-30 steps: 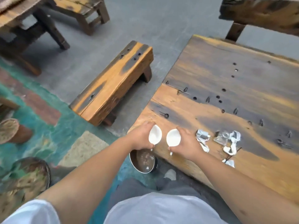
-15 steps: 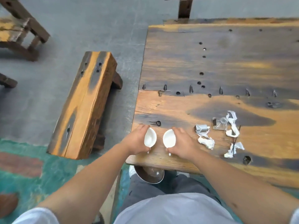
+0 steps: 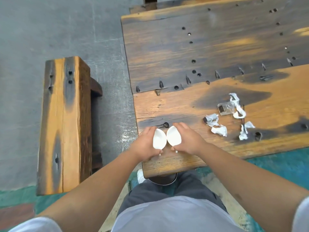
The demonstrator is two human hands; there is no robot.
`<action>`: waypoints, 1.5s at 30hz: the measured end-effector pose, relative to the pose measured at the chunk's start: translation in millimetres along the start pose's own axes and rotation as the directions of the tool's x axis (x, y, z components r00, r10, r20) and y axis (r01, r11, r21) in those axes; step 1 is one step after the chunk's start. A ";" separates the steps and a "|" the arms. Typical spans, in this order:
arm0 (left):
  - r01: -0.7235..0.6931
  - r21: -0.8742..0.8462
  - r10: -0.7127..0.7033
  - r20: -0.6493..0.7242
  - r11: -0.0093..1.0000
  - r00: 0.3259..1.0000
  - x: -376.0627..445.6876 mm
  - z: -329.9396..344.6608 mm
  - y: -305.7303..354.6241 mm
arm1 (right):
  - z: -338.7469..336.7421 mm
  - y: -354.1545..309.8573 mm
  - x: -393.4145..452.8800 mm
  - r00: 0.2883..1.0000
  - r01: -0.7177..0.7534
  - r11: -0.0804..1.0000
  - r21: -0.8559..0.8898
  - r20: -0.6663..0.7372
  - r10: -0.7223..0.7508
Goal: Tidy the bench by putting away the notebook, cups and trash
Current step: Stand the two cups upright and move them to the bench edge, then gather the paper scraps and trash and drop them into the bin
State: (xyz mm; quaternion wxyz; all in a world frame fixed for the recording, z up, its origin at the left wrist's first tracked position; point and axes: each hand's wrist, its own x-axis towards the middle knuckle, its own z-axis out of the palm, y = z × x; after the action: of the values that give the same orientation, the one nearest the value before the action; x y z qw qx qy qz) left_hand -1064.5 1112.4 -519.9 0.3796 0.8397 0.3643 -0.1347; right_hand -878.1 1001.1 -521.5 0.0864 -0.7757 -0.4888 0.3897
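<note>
My left hand [image 3: 145,144] grips a small white cup [image 3: 159,139], tilted with its mouth facing inward. My right hand [image 3: 189,139] grips a second white cup [image 3: 173,136], tilted the mirror way. The two cups touch rim to rim above the near left corner of the wooden table [image 3: 209,52]. A drop hangs below each cup. Crumpled white paper scraps [image 3: 217,127] lie on the table to the right of my hands, beside a clear plastic piece [image 3: 227,108] and more twisted paper [image 3: 237,106]. No notebook is visible.
A low wooden bench [image 3: 65,123] stands on the grey floor left of the table. A metal bowl [image 3: 163,180] sits on the floor under the table's near edge, mostly hidden. Teal painted floor runs along the bottom and right.
My head view has swung right and over the table. Both hands with the cups have come from over the metal bowl to above the table corner, and the cups now touch.
</note>
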 end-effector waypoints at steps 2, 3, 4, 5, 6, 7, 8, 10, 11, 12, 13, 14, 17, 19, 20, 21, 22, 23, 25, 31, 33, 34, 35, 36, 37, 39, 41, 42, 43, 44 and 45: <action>-0.003 0.013 0.003 -0.009 1.000 1.000 -0.2 0.4 -0.5 | -0.8 -1.3 1.4 1.000 0.000 1.000 -0.021 0.011 0.000; -0.006 0.015 0.006 -0.009 1.000 1.000 -1.0 0.4 -0.8 | -1.4 -1.4 1.3 1.000 -0.004 1.000 -0.031 0.015 0.005; -0.010 0.017 0.010 -0.006 1.000 1.000 -1.7 0.3 -0.6 | -1.9 -2.1 1.3 1.000 -0.009 0.999 -0.044 0.019 0.010; -0.017 0.021 0.017 -0.003 1.000 1.000 -2.5 0.1 -0.6 | -2.6 -3.1 0.9 1.000 -0.014 0.998 -0.059 0.023 0.015; -0.024 0.028 0.024 0.004 0.999 1.000 -3.5 -0.2 -0.5 | -3.0 -4.1 0.4 0.999 -0.015 0.997 -0.073 0.027 0.017; -0.027 0.036 0.027 0.014 0.999 1.000 -4.3 -0.7 0.1 | -3.7 -4.8 -0.3 0.999 -0.012 0.996 -0.086 0.029 0.015; -0.024 0.041 0.023 0.026 0.999 0.999 -5.7 -1.4 1.6 | -4.5 -5.1 -1.5 0.999 -0.003 0.995 -0.096 0.035 0.006; -0.013 0.046 0.011 0.032 0.999 0.999 -9.3 -3.6 5.5 | -7.4 -5.0 -5.5 0.998 0.014 0.995 -0.094 0.057 -0.008; -0.017 0.049 0.017 0.014 0.999 1.000 -11.4 -4.9 7.0 | -9.1 -4.9 -8.6 0.998 0.012 0.996 -0.090 0.057 -0.007; -0.028 0.059 0.029 -0.015 0.998 0.999 -13.7 -6.4 8.5 | -10.7 -4.7 -12.1 0.999 0.009 0.996 -0.092 0.045 -0.005; -0.040 0.078 0.044 -0.046 0.996 0.998 -16.5 -8.2 9.6 | -12.2 -4.5 -15.8 1.000 0.005 0.995 -0.098 0.025 -0.003; -0.048 0.104 0.055 -0.071 0.993 0.996 -19.2 -10.1 11.0 | -13.5 -4.4 -19.6 1.000 0.003 0.994 -0.106 0.003 -0.002; -0.034 0.204 0.057 -0.109 0.978 0.992 -28.2 -15.4 17.6 | -19.1 -3.2 -34.2 0.999 -0.005 0.988 -0.158 -0.046 -0.002; -0.017 0.251 0.049 -0.123 0.968 0.991 -35.1 -17.4 24.0 | -24.0 -1.4 -45.4 0.997 -0.026 0.980 -0.197 -0.074 0.012; -0.011 0.258 0.046 -0.128 0.966 0.991 -38.4 -17.9 27.1 | -26.6 -0.3 -51.1 0.996 -0.044 0.977 -0.207 -0.088 0.026; -0.009 0.260 0.046 -0.134 0.966 0.990 -40.7 -18.3 30.4 | -29.4 1.1 -56.7 0.994 -0.063 0.976 -0.210 -0.102 0.043; -0.010 0.263 0.049 -0.140 0.965 0.989 -42.4 -18.5 34.1 | -32.1 3.0 -62.6 0.991 -0.084 0.974 -0.212 -0.116 0.060; -0.014 0.270 0.055 -0.146 0.963 0.988 -43.4 -18.6 38.2 | -35.1 5.3 -68.7 0.988 -0.105 0.971 -0.213 -0.131 0.079; -0.041 0.280 0.085 -0.145 0.959 0.986 -43.1 -18.6 48.2 | -41.1 10.5 -81.7 0.979 -0.153 0.967 -0.206 -0.168 0.119; -0.251 0.288 0.285 -0.080 0.924 0.955 -29.0 -14.3 96.6 | -42.4 26.5 -131.6 0.921 -0.310 0.946 -0.096 -0.279 0.273; -0.334 0.309 0.365 -0.045 0.891 0.930 -19.1 -9.4 119.0 | -41.6 35.2 -147.5 0.897 -0.356 0.933 -0.054 -0.299 0.325; -0.363 0.314 0.391 -0.028 0.877 0.920 -13.7 -6.2 130.0 | -42.2 41.2 -154.5 0.887 -0.373 0.927 -0.039 -0.308 0.344; -0.383 0.316 0.408 -0.015 0.868 0.913 -8.1 -2.7 140.0 | -43.7 48.1 -159.7 0.879 -0.386 0.922 -0.029 -0.316 0.357; -0.392 0.314 0.414 -0.004 0.865 0.910 -2.4 1.1 148.9 | -45.7 55.7 -163.8 0.873 -0.395 0.918 -0.021 -0.319 0.368; -0.390 0.314 0.409 0.005 0.866 0.912 3.2 5.5 156.8 | -48.7 64.5 -165.8 0.870 -0.402 0.915 -0.014 -0.317 0.378; -0.359 0.318 0.371 0.022 0.878 0.928 15.9 16.0 170.7 | -56.9 86.2 -163.7 0.864 -0.412 0.911 0.012 -0.312 0.395; -0.307 0.313 0.312 0.036 0.899 0.949 31.3 28.7 184.1 | -68.7 112.1 -154.2 0.863 -0.406 0.913 0.035 -0.312 0.396; -0.276 0.310 0.279 0.038 0.910 0.960 39.8 35.4 190.3 | -75.1 126.1 -147.1 0.866 -0.399 0.916 0.042 -0.312 0.391; -0.242 0.306 0.242 0.037 0.921 0.970 49.0 42.4 196.4 | -81.9 140.6 -138.7 0.870 -0.388 0.921 0.043 -0.313 0.381; -0.203 0.301 0.201 0.036 0.932 0.979 57.9 49.6 201.8 | -88.3 154.7 -130.3 0.877 -0.376 0.926 0.041 -0.307 0.370; -0.160 0.299 0.159 0.029 0.941 0.987 66.6 56.8 206.2 | -94.0 168.6 -121.5 0.885 -0.364 0.930 0.041 -0.295 0.359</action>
State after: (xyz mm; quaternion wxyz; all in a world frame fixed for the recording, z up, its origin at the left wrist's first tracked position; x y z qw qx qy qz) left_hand -867.9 1012.5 -480.5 0.2582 0.9140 0.2695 -0.1589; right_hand -723.4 838.5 -481.1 0.0788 -0.9035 -0.3201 0.2739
